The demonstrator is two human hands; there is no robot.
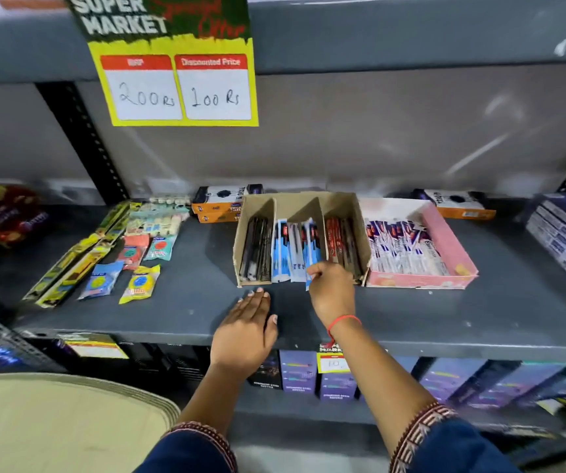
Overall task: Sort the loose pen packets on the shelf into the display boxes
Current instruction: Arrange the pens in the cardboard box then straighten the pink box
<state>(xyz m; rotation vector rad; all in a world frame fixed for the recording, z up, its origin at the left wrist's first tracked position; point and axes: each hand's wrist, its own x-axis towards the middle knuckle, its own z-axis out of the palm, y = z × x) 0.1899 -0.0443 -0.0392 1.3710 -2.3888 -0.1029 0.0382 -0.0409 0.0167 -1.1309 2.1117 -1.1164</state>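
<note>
Grey metal is running the whole width here, a shop shelf [179, 312] with a grey back panel, a yellow price sign [179, 87] hanging down from the shelf above and purple boxes [336, 377] sitting on the level below. Sitting mid-shelf is a brown cardboard display box [300, 203] split into three compartments: black packets [257, 249] filling the left one, blue and white pen packets [292, 250] standing in the middle one, red packets [338, 242] leaning in the right one. Touching its right side, a pink box [452, 244] is holding a row of purple and white packets. The right hand [331, 288] is reaching to the near edge of the middle compartment, fingers pinching closed on one blue packet [309, 278] whose near end is poking out past the box front. The left hand [245, 332] is lying flat and fully spread on the bare shelf, palm down, holding nothing, just near and left of that packet. Over on the left, loose goods are lying about: long yellow packs [70, 261], a handful of small round sponges in wrappers [138, 283], and two orange boxes [216, 208] are stacking up at the far side, with one more orange box [462, 206] behind the pink one.
</note>
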